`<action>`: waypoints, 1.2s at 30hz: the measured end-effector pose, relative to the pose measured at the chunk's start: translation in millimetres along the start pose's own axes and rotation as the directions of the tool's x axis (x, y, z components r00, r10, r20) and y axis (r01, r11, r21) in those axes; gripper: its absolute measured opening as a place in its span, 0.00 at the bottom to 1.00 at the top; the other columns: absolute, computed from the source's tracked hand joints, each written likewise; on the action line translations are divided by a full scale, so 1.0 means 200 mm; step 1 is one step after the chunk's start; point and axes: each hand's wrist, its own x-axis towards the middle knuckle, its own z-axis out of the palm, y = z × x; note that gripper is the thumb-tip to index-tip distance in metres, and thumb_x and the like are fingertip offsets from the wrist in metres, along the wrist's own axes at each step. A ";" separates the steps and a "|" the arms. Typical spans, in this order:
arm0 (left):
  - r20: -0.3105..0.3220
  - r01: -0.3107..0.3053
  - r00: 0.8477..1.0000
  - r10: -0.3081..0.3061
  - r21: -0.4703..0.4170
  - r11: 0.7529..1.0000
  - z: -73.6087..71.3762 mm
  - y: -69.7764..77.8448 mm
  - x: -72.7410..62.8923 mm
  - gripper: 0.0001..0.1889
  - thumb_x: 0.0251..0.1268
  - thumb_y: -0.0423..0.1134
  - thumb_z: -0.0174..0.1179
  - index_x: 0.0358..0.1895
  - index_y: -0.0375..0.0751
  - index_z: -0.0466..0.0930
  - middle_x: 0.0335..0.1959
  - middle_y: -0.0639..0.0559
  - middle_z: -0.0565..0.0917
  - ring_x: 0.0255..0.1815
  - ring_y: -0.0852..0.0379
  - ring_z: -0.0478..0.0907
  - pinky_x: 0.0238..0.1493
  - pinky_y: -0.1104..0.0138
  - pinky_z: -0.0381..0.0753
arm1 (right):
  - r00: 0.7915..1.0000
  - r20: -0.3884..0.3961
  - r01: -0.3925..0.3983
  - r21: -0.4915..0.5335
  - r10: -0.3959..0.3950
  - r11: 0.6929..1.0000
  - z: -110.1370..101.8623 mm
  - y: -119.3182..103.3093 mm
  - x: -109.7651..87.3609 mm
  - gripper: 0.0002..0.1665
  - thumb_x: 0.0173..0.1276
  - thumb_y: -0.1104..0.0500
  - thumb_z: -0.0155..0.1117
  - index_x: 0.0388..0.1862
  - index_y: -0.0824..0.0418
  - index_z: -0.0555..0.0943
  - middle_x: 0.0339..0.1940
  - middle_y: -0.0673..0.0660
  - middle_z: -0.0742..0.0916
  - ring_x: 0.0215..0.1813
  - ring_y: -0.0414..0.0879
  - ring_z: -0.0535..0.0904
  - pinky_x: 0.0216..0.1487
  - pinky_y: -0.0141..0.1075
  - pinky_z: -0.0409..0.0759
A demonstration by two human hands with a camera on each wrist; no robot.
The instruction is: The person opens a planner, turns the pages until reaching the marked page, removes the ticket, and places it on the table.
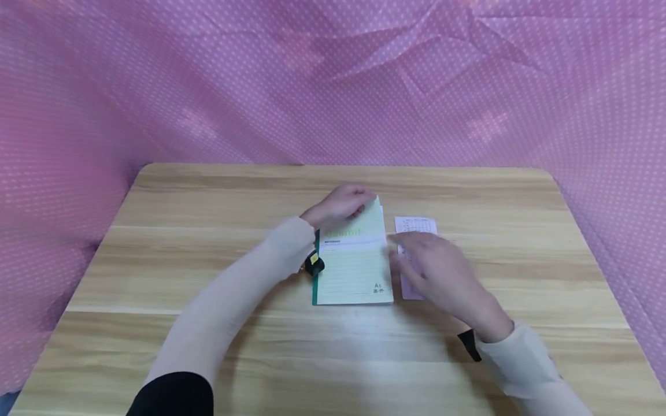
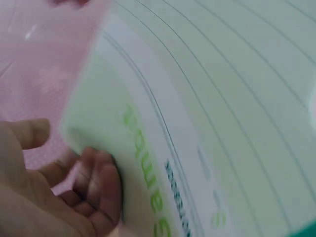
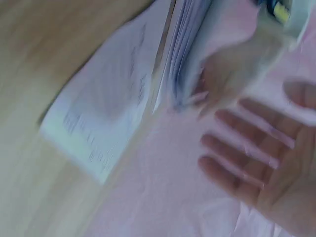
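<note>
A pale green notebook [image 1: 354, 277] with a dark green spine lies on the table, its printed cover facing up. My left hand [image 1: 345, 203] is at its top right corner, which stands slightly raised. In the left wrist view, curled fingers [image 2: 101, 187] of this hand are at the edge of the notebook cover [image 2: 143, 177]. My right hand [image 1: 442, 271] is over a printed sheet [image 1: 415, 224] right of the notebook, covering part of it. Seen in the right wrist view, the right fingers [image 3: 237, 148] are extended and spread, holding nothing.
The wooden table [image 1: 208, 202] carries the notebook and the sheet near its middle. A pink dotted cloth [image 1: 333, 86] hangs behind the table and along both sides. Dark straps [image 1: 314, 263] sit at both wrists.
</note>
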 end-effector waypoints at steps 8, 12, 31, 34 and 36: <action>-0.092 0.061 0.995 -0.041 0.234 0.970 0.04 -0.01 -0.05 0.20 0.88 0.51 0.54 0.66 0.41 0.82 0.42 0.48 0.84 0.41 0.55 0.79 0.55 0.59 0.77 | 0.956 0.264 0.140 -0.038 -0.125 0.989 0.14 -0.06 0.02 0.21 0.84 0.49 0.63 0.61 0.63 0.87 0.66 0.63 0.87 0.71 0.61 0.80 0.69 0.61 0.75; -0.053 -0.034 0.997 0.054 0.330 0.943 0.05 -0.03 -0.14 0.22 0.89 0.50 0.53 0.70 0.41 0.80 0.57 0.48 0.85 0.59 0.51 0.80 0.65 0.55 0.76 | 0.961 0.255 0.123 -0.028 -0.112 0.992 0.16 -0.05 0.01 0.20 0.84 0.49 0.64 0.59 0.63 0.87 0.64 0.62 0.87 0.68 0.59 0.82 0.67 0.59 0.77; -0.290 0.014 0.915 0.281 0.719 0.695 -0.41 -0.44 -1.08 0.44 0.85 0.55 0.55 0.86 0.28 0.51 0.89 0.36 0.49 0.88 0.33 0.43 0.84 0.42 0.33 | 0.939 0.066 -0.335 -0.045 0.337 0.941 -0.19 0.57 -0.50 0.50 0.89 0.42 0.52 0.90 0.68 0.42 0.89 0.68 0.43 0.88 0.66 0.28 0.80 0.65 0.26; -0.313 0.028 0.906 0.285 0.717 0.697 -0.41 -0.49 -1.15 0.44 0.85 0.54 0.57 0.86 0.27 0.49 0.89 0.37 0.46 0.88 0.32 0.42 0.83 0.42 0.30 | 0.936 0.052 -0.347 -0.032 0.348 0.937 -0.16 0.60 -0.55 0.51 0.89 0.42 0.53 0.89 0.70 0.42 0.89 0.68 0.44 0.88 0.65 0.28 0.81 0.66 0.29; -0.322 0.032 0.904 0.281 0.706 0.707 -0.40 -0.51 -1.18 0.45 0.85 0.54 0.57 0.86 0.26 0.49 0.89 0.36 0.46 0.88 0.33 0.42 0.83 0.41 0.30 | 0.937 0.044 -0.345 -0.022 0.346 0.938 -0.15 0.59 -0.56 0.51 0.88 0.42 0.54 0.89 0.70 0.44 0.89 0.69 0.46 0.89 0.64 0.30 0.81 0.66 0.32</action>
